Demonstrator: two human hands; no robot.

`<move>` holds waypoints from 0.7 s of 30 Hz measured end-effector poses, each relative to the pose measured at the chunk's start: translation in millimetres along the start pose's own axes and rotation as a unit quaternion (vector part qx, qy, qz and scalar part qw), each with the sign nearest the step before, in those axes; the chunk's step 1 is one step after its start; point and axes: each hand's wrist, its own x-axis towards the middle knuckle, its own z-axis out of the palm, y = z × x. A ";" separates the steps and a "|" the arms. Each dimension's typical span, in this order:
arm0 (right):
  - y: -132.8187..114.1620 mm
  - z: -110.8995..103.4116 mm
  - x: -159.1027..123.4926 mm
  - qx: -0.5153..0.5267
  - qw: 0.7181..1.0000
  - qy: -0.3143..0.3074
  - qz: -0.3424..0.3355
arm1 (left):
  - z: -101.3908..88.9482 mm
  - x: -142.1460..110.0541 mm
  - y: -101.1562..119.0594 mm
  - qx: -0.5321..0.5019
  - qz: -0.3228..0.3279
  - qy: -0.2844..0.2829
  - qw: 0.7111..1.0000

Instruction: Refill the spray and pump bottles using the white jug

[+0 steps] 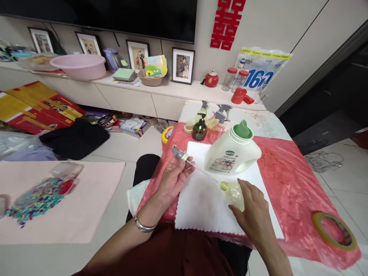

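My left hand (176, 174) is closed on a grey spray nozzle (178, 153), whose thin clear tube (205, 173) slants down to the right. The tube's tip is close to the mouth of a small pale-yellow clear bottle (234, 193); whether it has entered I cannot tell. That bottle leans left, its neck toward the tube, with my right hand (254, 203) wrapped round its body. Behind them stands a large cream detergent jug (230, 153) with a green cap or spout (243, 130) in its top. A white scalloped sheet (198, 207) lies beneath.
Behind the sheet are a dark green pump bottle (199, 129), a pink spray bottle (217, 128) and a small jar (189, 126). A tape roll (335, 231) lies on red plastic (281, 180) at right. Colourful beads (40, 201) cover part of a pink mat (94, 191) at left.
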 end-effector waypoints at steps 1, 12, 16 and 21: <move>-2.2 1.4 0.9 0.006 1.000 -0.004 0.006 | -0.1 0.0 0.2 0.004 0.000 -0.002 1.000; -30.4 11.7 5.1 0.166 0.985 -0.029 0.025 | -0.9 -8.5 -22.5 0.035 -0.042 -0.015 0.998; -43.2 11.5 6.5 0.194 0.979 -0.041 0.044 | 1.5 -13.6 -32.4 0.060 -0.048 -0.029 0.997; -49.9 16.0 5.0 0.217 0.974 -0.028 0.056 | 1.3 -16.3 -37.5 0.075 -0.049 -0.036 0.995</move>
